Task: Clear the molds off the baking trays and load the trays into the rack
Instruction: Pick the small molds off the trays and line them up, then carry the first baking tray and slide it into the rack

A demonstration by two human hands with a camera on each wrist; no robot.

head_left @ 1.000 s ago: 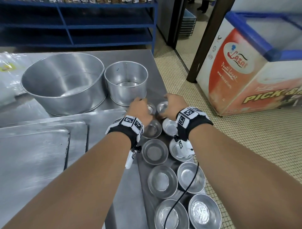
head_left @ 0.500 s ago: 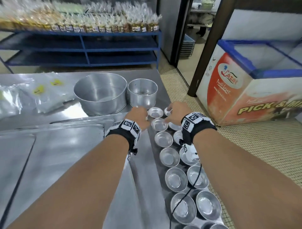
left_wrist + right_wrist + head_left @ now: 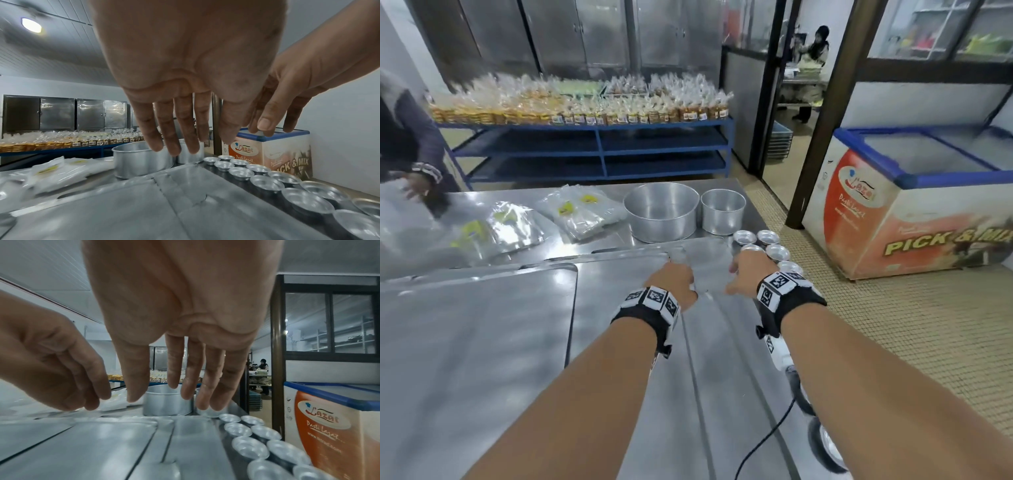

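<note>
Both hands off molds [image 3: 767, 237] – now hovering empty over tray [image 3: 709, 342].

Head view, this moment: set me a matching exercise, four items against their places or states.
Items:
1. left hand
2. small round molds
3. large round pan
4. plastic packets

Places or states:
A. two rows along the table's right edge
B. left of the large pan
C. beside the smaller pan
D. open over the trays, holding nothing

Pairs: 1-D, 2-A, 3-C, 4-B
</note>
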